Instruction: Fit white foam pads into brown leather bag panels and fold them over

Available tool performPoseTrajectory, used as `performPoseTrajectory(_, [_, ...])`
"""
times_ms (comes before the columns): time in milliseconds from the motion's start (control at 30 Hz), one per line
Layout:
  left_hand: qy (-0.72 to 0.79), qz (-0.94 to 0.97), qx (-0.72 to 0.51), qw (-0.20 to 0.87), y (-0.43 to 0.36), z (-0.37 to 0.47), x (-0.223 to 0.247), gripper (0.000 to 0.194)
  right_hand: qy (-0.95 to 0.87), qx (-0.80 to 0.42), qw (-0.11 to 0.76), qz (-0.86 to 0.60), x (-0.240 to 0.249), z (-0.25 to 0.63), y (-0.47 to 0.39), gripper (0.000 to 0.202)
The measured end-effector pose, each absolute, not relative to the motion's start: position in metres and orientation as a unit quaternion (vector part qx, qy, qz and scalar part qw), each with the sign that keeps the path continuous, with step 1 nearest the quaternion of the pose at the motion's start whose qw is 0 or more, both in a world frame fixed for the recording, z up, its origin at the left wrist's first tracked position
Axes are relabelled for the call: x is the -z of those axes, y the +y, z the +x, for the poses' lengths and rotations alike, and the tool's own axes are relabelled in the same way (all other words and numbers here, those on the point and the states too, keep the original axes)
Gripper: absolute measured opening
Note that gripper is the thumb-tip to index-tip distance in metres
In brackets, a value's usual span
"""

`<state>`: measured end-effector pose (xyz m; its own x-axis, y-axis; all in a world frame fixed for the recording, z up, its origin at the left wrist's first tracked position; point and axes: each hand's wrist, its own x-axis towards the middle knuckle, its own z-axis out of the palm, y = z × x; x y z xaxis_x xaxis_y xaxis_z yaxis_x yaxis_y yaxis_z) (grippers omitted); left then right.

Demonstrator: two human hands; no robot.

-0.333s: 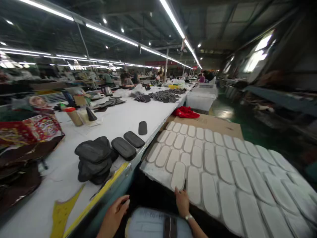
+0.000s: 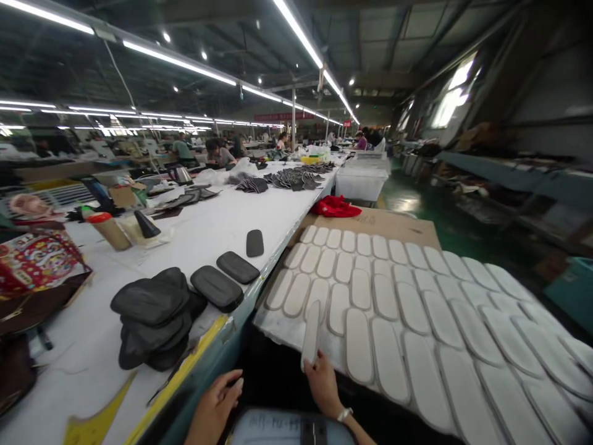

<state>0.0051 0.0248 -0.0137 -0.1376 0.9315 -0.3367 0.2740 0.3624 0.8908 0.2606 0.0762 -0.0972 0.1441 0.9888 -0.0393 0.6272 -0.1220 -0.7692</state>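
Observation:
My right hand, with a bracelet at the wrist, pinches the near end of a pale oval pad, which is tilted up off the board at its near left edge. Rows of similar pale oval pads cover the board. My left hand hangs beside the table edge, fingers apart and slightly curled, holding nothing. Below, between both hands, sits a bluish case-like object with a dark strap. On the white table lie a pile of dark oval pieces and several separate dark pads.
A red-lidded bottle, a patterned red bag and a yellow piece lie left. Red cloth rests on cardboard. White bins and people stand farther back.
My right hand has taken hold of a pale pad and lifted it, turning it on edge. The view has shifted right. My left hand remains apart from the objects.

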Motion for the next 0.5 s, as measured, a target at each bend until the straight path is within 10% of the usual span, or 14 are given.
performPoseTrajectory(333, [0.54, 0.332, -0.487, 0.601, 0.068, 0.048, -0.058, 0.078, -0.661, -0.417, 0.346, -0.519, -0.017, 0.344, 0.054, 0.037])
performPoseTrajectory(500, [0.426, 0.249, -0.486, 0.721, 0.07, 0.087, -0.087, 0.045, -0.657, -0.613, 0.242, -0.367, -0.069, 0.338, 0.032, 0.037])
